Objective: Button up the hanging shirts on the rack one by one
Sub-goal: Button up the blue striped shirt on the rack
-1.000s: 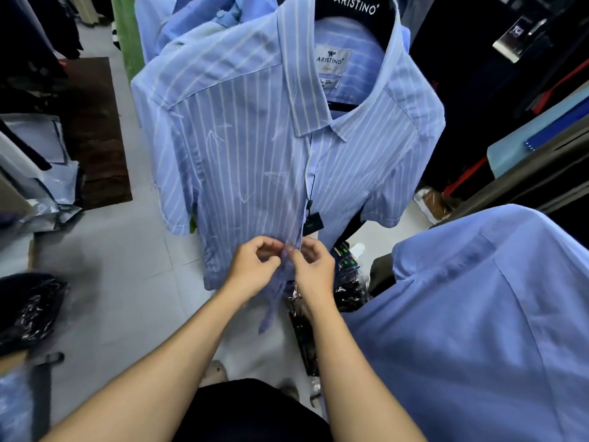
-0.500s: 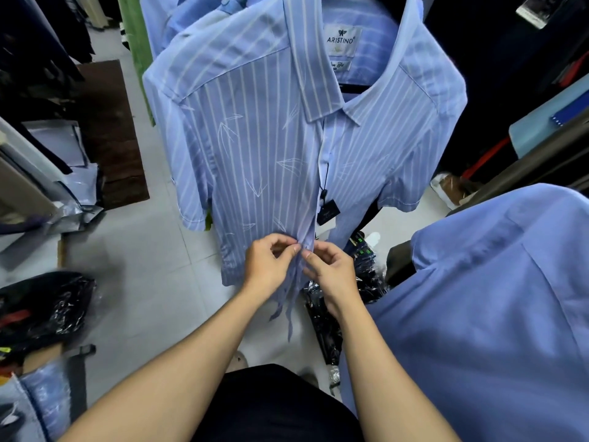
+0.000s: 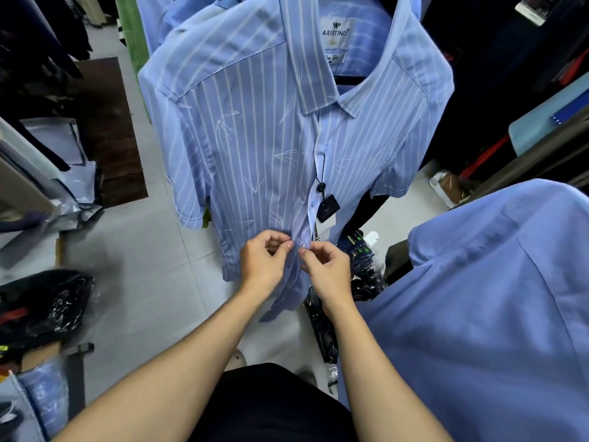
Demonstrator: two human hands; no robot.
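Both forearms reach up from 6 o'clock and meet just below the middle of the view, where the left hand [image 3: 261, 266] and right hand [image 3: 328, 269] face each other with curled fingers, each pinching an edge of the front placket. The striped blue shirt [image 3: 255, 148] hangs on its hanger toward 12 o'clock from the hands, its lower front between their fingertips. A dark tag [image 3: 328, 208] dangles at 1 o'clock, just above the right hand.

The pale grey tiled floor [image 3: 153, 282] carries a dark brown mat [image 3: 108, 132] at the upper left, crumpled clear plastic bags [image 3: 76, 193] beside it, a black plastic-wrapped bundle [image 3: 41, 307] at the left edge, and dark packaged garments [image 3: 360, 266] under the hanging shirts.
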